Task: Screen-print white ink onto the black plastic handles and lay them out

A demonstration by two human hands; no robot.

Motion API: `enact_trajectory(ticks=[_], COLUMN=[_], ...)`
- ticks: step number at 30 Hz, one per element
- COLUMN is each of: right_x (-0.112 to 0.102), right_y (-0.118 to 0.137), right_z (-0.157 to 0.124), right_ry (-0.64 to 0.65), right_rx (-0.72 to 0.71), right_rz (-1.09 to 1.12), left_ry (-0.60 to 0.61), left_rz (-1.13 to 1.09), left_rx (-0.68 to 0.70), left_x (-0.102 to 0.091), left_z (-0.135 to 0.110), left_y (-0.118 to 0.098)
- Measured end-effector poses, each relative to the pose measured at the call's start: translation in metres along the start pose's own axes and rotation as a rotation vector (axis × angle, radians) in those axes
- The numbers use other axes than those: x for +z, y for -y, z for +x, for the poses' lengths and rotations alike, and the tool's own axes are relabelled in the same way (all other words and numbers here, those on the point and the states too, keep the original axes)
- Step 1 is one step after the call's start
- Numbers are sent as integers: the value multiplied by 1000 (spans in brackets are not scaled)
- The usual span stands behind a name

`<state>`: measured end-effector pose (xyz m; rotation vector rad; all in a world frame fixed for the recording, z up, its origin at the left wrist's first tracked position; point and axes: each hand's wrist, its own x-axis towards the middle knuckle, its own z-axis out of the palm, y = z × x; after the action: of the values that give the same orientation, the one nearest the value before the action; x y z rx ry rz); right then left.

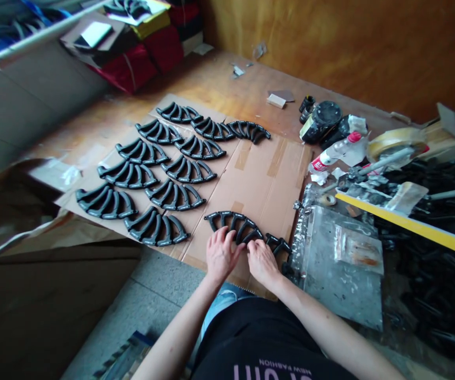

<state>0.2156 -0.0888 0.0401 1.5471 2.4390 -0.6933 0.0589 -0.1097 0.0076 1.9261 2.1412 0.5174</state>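
Observation:
A black, glossy fan-shaped ribbed piece (233, 215) lies on flattened cardboard (247, 169) near its front edge. My left hand (223, 254) has its fingers bent over the lower left side of this piece, thumb pointing inward. Beside it, my right hand (265, 262) pinches the lower right part of the same piece. The fingertips nearly meet, and what lies right under them is partly hidden. Just right of my right hand rests a smaller black branched part (278, 244). Several similar fan-shaped pieces (156, 228) are laid out in slanting rows to the left.
On the right are a plastic bottle (336, 153), a dark jar (322, 120), a roll of tape (396, 141), a clear plastic bag (342, 264) and a heap of black parts (441, 306) behind a yellow-edged strip (405, 224). Red stacked bundles (128, 68) stand at the back left.

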Motion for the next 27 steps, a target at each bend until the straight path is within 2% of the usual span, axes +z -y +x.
enact_trajectory(ticks=[4,9,15,18,20,22,24,27], right_x=[5,5,7,14,20,26,31,34], right_y=[1,6,10,9,9,8,8,7], right_z=[-3,-2,2,2,3,5,6,9], right_ry=[73,167,165,149,148,176,223,228], right_rx=[-62,-81,-108,-99,-76,-50,-28,7], right_rz=[-57,-146,-192,-195,-203,-214,-212,-162], left_ry=[22,80,134,120,98,75,57,58], left_rz=[51,12,-16,-11,-11,-25,-44,-59], left_rx=[-15,-63,-97,-79,-48,17,102,224], left_x=[21,34,34,28,26,28,33,43], left_z=[-6,0,2,13,30,58,98,171], left_y=[-20,-19,-15,-13,-13,-14,-18,-31])
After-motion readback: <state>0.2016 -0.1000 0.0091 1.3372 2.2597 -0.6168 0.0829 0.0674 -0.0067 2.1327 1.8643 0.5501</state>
